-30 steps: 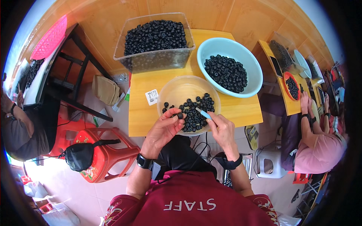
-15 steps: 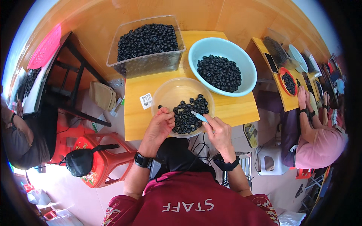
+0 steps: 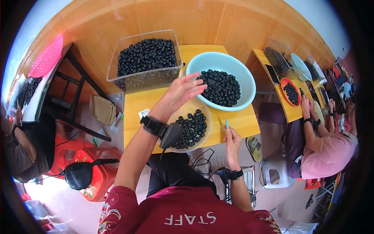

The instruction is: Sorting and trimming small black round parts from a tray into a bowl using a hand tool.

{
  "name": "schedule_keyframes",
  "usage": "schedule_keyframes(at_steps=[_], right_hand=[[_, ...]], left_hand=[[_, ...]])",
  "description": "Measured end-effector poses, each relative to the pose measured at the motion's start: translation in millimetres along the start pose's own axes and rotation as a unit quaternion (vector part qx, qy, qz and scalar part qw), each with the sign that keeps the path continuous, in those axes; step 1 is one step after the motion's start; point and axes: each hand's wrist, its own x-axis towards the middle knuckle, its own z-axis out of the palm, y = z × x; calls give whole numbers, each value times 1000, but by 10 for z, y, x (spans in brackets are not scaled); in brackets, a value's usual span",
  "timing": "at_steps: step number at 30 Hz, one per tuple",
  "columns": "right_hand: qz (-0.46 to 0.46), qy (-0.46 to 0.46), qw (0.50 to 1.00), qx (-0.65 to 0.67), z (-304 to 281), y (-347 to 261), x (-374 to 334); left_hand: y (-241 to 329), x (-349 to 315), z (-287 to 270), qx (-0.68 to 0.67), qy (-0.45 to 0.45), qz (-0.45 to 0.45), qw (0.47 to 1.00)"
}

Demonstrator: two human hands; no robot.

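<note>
Beads (image 3: 146,56) heap a clear bin (image 3: 154,81) left of the left hand (image 3: 181,91), its fingers parted; on their near side a round tub (image 3: 193,106) and, just rightward, a blue basin (image 3: 247,81) hold more; rightmost, the right hand (image 3: 232,143) pinches a blue tool (image 3: 227,123).

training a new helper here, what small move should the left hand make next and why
I'd probably move the left hand to the round clear tub for a piece: its fingers look spread by the pale blue bowl, none visibly held, while loose black pieces lie in the tub and the right hand holds a slim blue tool.
</note>
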Motion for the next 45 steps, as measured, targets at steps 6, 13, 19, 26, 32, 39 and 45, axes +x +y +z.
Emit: schedule_keyframes(at_steps=[6, 13, 19, 26, 32, 39, 45], right_hand=[[-22, -3, 1000, -17, 7, -25, 6], [-37, 5, 999, -29, 20, 39, 15], [-50, 6, 998, -35, 27, 87, -12], [-49, 5, 998, -35, 26, 104, -21], [-49, 5, 998, -27, 22, 68, -21], [-65, -65, 994, -64, 123, -397, -276], [-216, -163, 957, -102, 381, -782, -440]], left_hand=[[118, -246, -366, 164, 24, -14, 986], [-198, -719, -984, 671, 123, -9, 731], [-417, -858, -1003, 797, 54, 146, 584], [-480, -832, -987, 843, 37, 125, 522], [-327, -897, -875, 664, 86, 176, 721], [-298, -1185, -458, 84, 70, -5, 994], [-662, -1306, -407, -99, 63, 14, 993]])
